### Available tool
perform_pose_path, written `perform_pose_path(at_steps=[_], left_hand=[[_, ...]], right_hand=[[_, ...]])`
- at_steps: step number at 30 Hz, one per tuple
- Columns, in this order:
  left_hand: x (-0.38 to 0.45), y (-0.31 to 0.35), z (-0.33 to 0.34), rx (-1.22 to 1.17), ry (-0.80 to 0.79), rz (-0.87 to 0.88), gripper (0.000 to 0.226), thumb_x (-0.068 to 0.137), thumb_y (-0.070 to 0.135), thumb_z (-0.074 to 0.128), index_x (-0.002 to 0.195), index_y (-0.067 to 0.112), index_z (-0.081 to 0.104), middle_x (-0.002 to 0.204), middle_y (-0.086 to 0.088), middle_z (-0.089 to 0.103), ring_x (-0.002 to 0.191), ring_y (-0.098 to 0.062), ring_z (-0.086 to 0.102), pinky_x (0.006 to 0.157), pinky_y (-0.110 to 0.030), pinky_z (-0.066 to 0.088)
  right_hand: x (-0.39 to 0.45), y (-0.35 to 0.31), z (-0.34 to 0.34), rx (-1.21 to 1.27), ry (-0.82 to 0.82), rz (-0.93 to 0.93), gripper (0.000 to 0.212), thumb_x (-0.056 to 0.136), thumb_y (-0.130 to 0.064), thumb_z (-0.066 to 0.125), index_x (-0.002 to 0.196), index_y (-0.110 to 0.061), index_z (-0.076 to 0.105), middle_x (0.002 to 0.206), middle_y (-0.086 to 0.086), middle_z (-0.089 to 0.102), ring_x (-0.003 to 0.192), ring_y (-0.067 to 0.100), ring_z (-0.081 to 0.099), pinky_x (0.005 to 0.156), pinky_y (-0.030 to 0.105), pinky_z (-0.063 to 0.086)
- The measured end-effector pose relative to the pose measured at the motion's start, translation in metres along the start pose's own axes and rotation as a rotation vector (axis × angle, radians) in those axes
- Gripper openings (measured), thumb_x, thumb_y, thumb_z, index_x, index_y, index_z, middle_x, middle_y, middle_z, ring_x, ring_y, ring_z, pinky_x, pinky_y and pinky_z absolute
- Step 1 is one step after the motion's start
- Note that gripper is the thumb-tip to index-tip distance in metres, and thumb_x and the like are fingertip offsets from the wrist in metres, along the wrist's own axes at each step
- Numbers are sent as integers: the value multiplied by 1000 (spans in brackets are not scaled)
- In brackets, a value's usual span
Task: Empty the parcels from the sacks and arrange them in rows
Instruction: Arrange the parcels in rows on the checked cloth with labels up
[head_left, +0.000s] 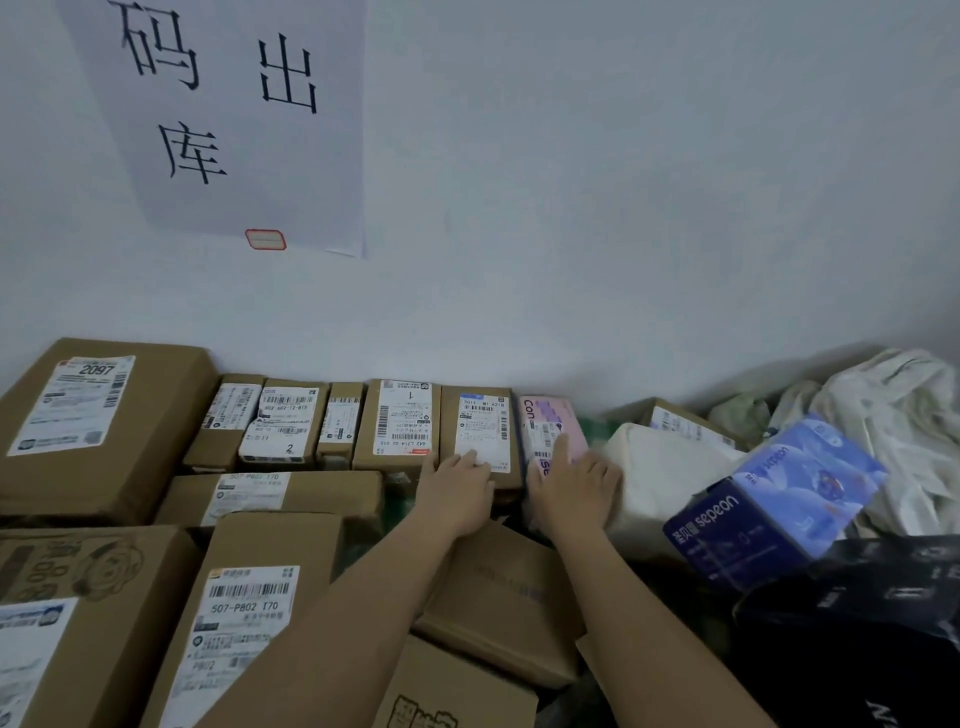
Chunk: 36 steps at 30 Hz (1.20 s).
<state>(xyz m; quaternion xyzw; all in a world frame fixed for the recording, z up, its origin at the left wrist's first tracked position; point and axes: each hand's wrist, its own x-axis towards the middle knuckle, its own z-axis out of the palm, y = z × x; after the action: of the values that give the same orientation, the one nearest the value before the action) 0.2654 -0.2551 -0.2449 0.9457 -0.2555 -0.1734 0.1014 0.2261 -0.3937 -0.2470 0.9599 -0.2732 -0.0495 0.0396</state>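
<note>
A row of labelled brown cardboard parcels stands against the white wall. My left hand (457, 488) rests flat on the near end of a brown parcel with a white label (480, 421) in that row. Right beside it lies a pink parcel (545, 421), and my right hand (574, 488) presses on its near end with fingers stretched out. Larger brown boxes (244, 608) fill the near left. A whitish sack (904, 426) lies crumpled at the far right.
A big brown box marked 2097 (88, 415) stands at the far left. A white soft package (660, 467), a blue box (779, 499) and a black bag (857, 639) lie to the right. A paper sign (234, 119) hangs on the wall.
</note>
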Motion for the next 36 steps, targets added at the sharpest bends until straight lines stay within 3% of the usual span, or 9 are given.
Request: perform_pose_path(at_steps=[4,8,12,16,20,23,26,29,36], left_hand=[[6,1,1,22,10,-8,43,102,33,23,132,17,50,147,-5,39,131,-22,40,114,-46,23],[6,2,-1,18,3,-11,40,102,31,26,129,16,50,138,-5,44,127,-21,43,110,-47,30],[5,3,0,-13,22,-14,36,101,30,29,128,17,50,132,-4,46,120,-21,45,98,-42,42],[6,6,0,-23,-21,-34,41,100,28,31,138,18,42,147,-5,34,132,-23,35,103,-47,39],[4,8,1,-45,-69,-70,44,100,28,29,142,20,37,155,-4,23,140,-23,25,109,-52,31],[-1,11,-10,-78,-109,-100,41,99,30,32,135,20,46,149,-7,34,133,-24,37,109,-55,28],[-11,10,-23,-275,-52,-151,29,96,28,38,107,15,62,116,-7,61,100,-20,57,95,-43,44],[-40,12,-28,-493,25,-196,31,97,28,42,116,14,62,117,-4,63,105,-20,59,91,-35,45],[-128,9,-36,-582,276,-141,33,100,20,40,127,19,59,123,-3,60,107,-19,57,89,-34,47]], right_hand=[[3,-5,9,148,-124,-57,56,101,-42,29,151,-22,14,150,27,18,134,40,29,109,46,29],[15,-2,-1,223,-367,-119,73,92,-31,49,151,-26,7,154,25,-9,141,46,5,116,55,18],[26,3,-10,28,-353,-257,58,88,-28,60,138,-23,32,136,18,28,117,35,40,97,45,46],[18,2,-14,-14,-324,-284,51,91,-27,57,137,-21,34,131,17,34,115,35,41,92,40,46],[-12,-7,-22,-30,-154,-286,35,93,-21,55,126,-12,49,121,12,52,111,28,49,90,37,45],[-44,-17,-38,97,-102,-333,30,95,-22,52,124,-15,49,123,8,51,115,25,47,92,36,43],[-72,-19,-56,284,-72,-379,26,96,-20,48,122,-16,51,122,6,50,114,23,47,89,34,47],[-102,-7,-77,333,7,-440,28,97,-22,45,123,-16,52,126,4,49,114,22,45,87,32,45],[-156,20,-105,408,83,-471,27,98,-24,45,121,-18,59,121,-1,56,109,18,51,87,35,49]])
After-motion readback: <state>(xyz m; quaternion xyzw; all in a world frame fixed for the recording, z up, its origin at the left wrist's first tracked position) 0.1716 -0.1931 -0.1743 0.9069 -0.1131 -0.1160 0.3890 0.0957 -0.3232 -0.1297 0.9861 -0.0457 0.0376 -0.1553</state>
